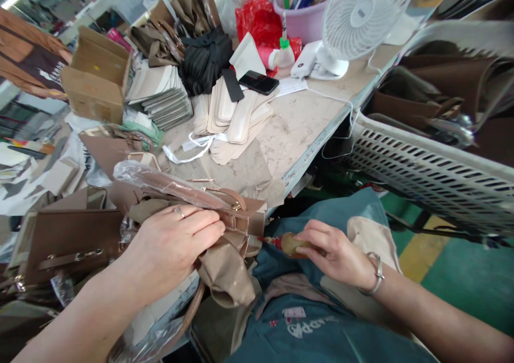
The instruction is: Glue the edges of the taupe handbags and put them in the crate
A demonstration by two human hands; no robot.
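At the near edge of the surface [301,122], a tan handbag [244,218] of smooth, matte leather is held down by the left hand [176,240]. Its fingers [204,229] are curled close together over the bag's top, where a small gold-coloured metal clasp is seen. A sheet of clear, crinkled plastic film [152,178] is draped over the far side of the handbag, and a soft, folded flap of the same tan material hangs below it.

Just to the right of the handbag, a small tool [287,243] with a rounded, translucent amber handle and a red collar is gripped by the right hand [337,253]. The fingers are closed tightly round the handle, and the red end is pointed at the handbag's side. A thin metal bangle [377,277] is worn on that wrist.

To the left of the handbag, a second brown bag [68,245] with a strap and buckle is laid flat. Beyond the handbag, long, rounded, cream-coloured leather strips [236,119] are stacked in a fan, and a flat black phone [259,82] is set behind them. Farther beyond the handbag, a white plastic fan [361,15] with a ribbed round grille is stood upright. Well to the right of the handbag, a pale slotted plastic crate [421,165] is seen.
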